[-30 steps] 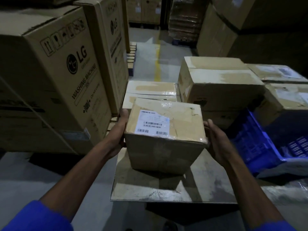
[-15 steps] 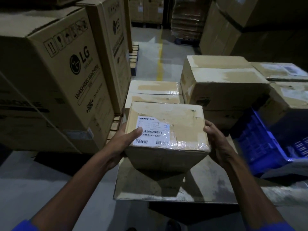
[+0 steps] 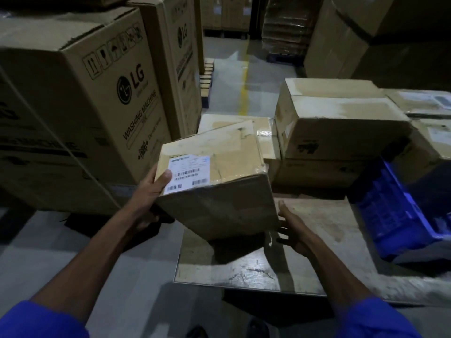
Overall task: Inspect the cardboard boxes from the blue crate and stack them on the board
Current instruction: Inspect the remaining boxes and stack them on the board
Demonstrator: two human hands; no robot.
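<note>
Box (image 3: 214, 176) tilted in the air over the board (image 3: 317, 252), label side up, its right end higher than its left. I see my left hand (image 3: 151, 191) gripping the box's near left corner, thumb curled onto the white barcode label (image 3: 188, 174). My right hand (image 3: 290, 228) sits at the box's lower right edge, fingers fairly straight and spread against the underside; I cannot tell how much of the weight it carries. The box touches nothing but the hands.

Board lies flat on the floor below, scuffed and pale. Blue crate (image 3: 395, 211) stands at the board's right edge, partly on it. Behind the held box, a flat taped carton (image 3: 266, 129) and a stack of larger cartons (image 3: 341, 123) rest at the board's far side. To the left, a tall washing machine carton (image 3: 80, 98) stands just beside the board. Yellow floor line (image 3: 244, 93) runs away down the aisle. Both forearms bare, blue sleeves (image 3: 36, 320) at the frame's bottom.
</note>
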